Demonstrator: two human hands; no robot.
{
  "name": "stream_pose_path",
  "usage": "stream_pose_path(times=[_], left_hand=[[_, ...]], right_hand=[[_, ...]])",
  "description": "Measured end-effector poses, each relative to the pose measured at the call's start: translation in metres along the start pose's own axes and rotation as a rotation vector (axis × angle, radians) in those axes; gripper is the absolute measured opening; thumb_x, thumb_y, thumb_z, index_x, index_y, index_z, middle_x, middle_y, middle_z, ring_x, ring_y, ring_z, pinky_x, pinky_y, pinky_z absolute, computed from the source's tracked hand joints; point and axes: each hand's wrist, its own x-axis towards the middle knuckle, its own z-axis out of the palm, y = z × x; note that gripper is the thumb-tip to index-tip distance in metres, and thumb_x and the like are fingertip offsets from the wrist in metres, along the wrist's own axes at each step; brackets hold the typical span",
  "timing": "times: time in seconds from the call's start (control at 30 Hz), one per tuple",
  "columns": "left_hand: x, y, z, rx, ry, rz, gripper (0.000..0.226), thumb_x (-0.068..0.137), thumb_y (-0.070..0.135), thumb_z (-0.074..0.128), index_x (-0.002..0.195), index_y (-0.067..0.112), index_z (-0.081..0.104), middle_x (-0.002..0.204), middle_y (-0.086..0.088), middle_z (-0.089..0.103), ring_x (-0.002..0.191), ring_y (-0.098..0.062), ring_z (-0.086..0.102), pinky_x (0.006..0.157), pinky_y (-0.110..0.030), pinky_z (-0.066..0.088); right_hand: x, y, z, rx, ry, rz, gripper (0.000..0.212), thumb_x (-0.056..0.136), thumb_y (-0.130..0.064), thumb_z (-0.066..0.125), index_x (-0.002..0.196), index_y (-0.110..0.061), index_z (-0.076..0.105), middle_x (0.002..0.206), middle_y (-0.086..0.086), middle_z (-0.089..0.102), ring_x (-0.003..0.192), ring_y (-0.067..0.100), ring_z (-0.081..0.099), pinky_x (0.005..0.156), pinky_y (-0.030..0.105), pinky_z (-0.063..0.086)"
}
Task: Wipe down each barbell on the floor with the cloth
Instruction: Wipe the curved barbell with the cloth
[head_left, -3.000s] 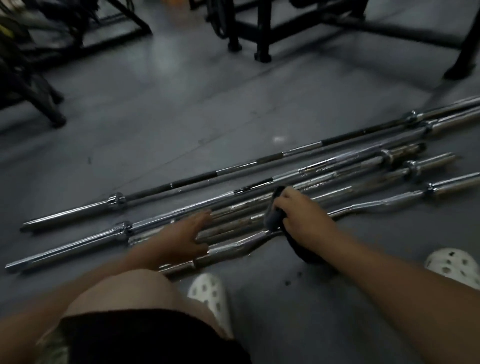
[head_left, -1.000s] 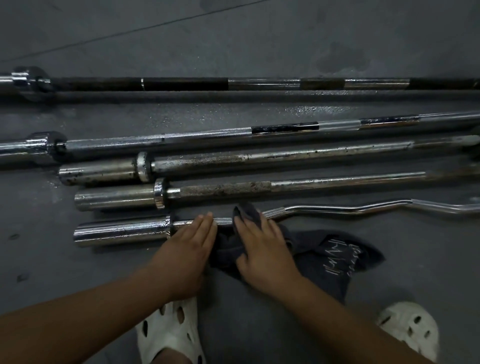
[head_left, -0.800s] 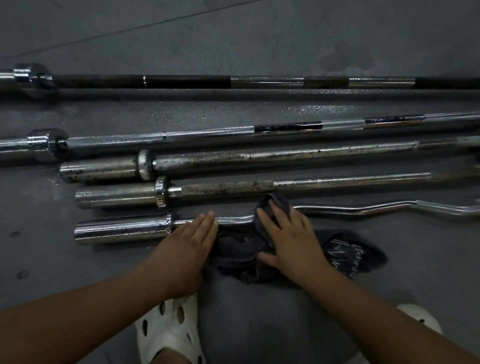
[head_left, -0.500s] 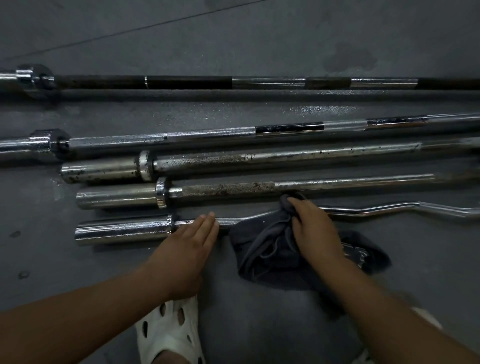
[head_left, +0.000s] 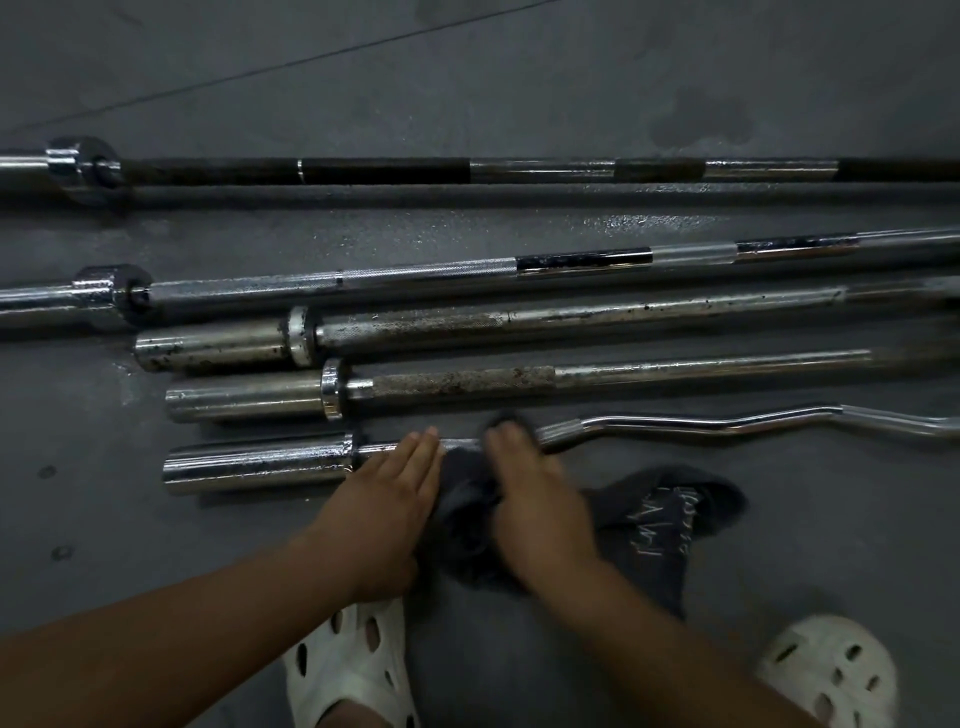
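Curl barbell (head_left: 260, 460) under cloth (head_left: 649, 525), rusty bar (head_left: 467, 380) alongside

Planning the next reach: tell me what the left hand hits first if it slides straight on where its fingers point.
Its fingers rest on the curl bar; past that, the left hand would likely meet the rusty-knurled bar next.

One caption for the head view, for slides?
Right hand presses dark cloth on nearest curl bar; left hand rests on it.
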Motion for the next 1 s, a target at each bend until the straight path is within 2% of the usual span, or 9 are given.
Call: stream_pose_path(times=[0.1,0.23,0.37,0.43,0.53,0.63,0.73,0.9,1.0], left_hand=[[0.0,-0.005,-0.004,-0.018,-0.017,0.011,0.111,0.072,0.04,0.063,0.155,0.005,-0.002,0.163,-0.017,-0.008,0.151,-0.029,0.002,0.118,-0.033,0.007],[-0.001,-0.009,-0.001,-0.056,-0.034,-0.022,0.114,0.054,0.044,0.07,0.152,0.004,0.027,0.159,-0.02,0.023,0.144,-0.03,0.033,0.111,-0.036,0.031],[-0.001,-0.005,-0.003,-0.075,-0.027,-0.022,0.108,0.074,0.037,0.06,0.155,0.006,-0.004,0.163,-0.017,-0.008,0.151,-0.028,0.001,0.12,-0.035,0.008],[-0.002,-0.007,-0.005,-0.063,-0.027,-0.011,0.106,0.077,0.037,0.058,0.155,0.008,-0.009,0.162,-0.014,-0.015,0.151,-0.025,-0.005,0.12,-0.034,0.004],[-0.003,-0.007,-0.002,-0.042,-0.029,-0.009,0.116,0.058,0.043,0.07,0.153,0.002,0.018,0.16,-0.021,0.014,0.147,-0.031,0.024,0.115,-0.039,0.026],[0.0,-0.008,0.001,-0.054,-0.015,-0.016,0.121,0.039,0.046,0.075,0.145,0.0,0.041,0.151,-0.022,0.038,0.135,-0.032,0.046,0.104,-0.04,0.043],[-0.001,-0.009,-0.002,-0.038,-0.023,0.006,0.115,0.056,0.042,0.068,0.154,0.004,0.02,0.161,-0.018,0.016,0.147,-0.03,0.025,0.114,-0.04,0.031],[-0.001,-0.008,0.0,-0.042,-0.038,-0.009,0.119,0.026,0.046,0.076,0.133,-0.002,0.056,0.139,-0.023,0.053,0.121,-0.033,0.059,0.088,-0.04,0.054],[-0.002,-0.008,-0.006,-0.027,-0.023,0.002,0.116,0.054,0.043,0.072,0.152,0.004,0.026,0.16,-0.018,0.02,0.144,-0.03,0.032,0.109,-0.038,0.036]], right_hand=[[-0.006,-0.006,0.0,-0.057,-0.061,-0.219,0.077,0.091,-0.012,0.047,0.155,-0.035,0.012,0.164,-0.016,0.003,0.12,0.03,0.045,0.092,0.039,0.048],[0.002,0.047,-0.015,-0.016,0.027,0.21,0.081,0.091,-0.009,0.046,0.156,-0.033,0.005,0.164,-0.015,-0.003,0.128,0.033,0.044,0.095,0.042,0.046],[-0.003,0.031,-0.003,0.011,-0.065,-0.01,0.087,0.086,-0.008,0.049,0.157,-0.033,0.005,0.165,-0.016,-0.006,0.133,0.028,0.041,0.102,0.04,0.045],[0.003,0.057,-0.011,0.079,-0.008,0.08,0.087,0.084,-0.006,0.047,0.156,-0.036,0.008,0.163,-0.022,-0.005,0.135,0.027,0.041,0.102,0.041,0.045],[0.004,0.059,-0.011,0.108,0.11,0.313,0.083,0.086,-0.004,0.047,0.158,-0.023,0.01,0.165,-0.012,-0.007,0.132,0.035,0.043,0.101,0.044,0.045],[-0.004,0.033,0.0,0.099,0.026,0.132,0.089,0.084,-0.002,0.05,0.158,-0.024,0.005,0.165,-0.01,-0.007,0.131,0.031,0.044,0.1,0.04,0.046],[-0.003,0.069,-0.012,0.081,0.07,0.234,0.085,0.085,-0.006,0.051,0.157,-0.027,0.01,0.165,-0.009,0.004,0.125,0.031,0.05,0.093,0.039,0.049],[0.004,0.053,-0.007,0.298,0.231,0.334,0.048,0.085,-0.004,0.057,0.131,-0.007,0.046,0.143,0.012,0.037,0.12,0.034,0.05,0.099,0.037,0.041],[0.008,0.083,-0.015,0.219,0.21,0.338,0.037,0.086,-0.009,0.057,0.122,-0.01,0.053,0.131,0.015,0.048,0.114,0.036,0.054,0.094,0.044,0.047]])
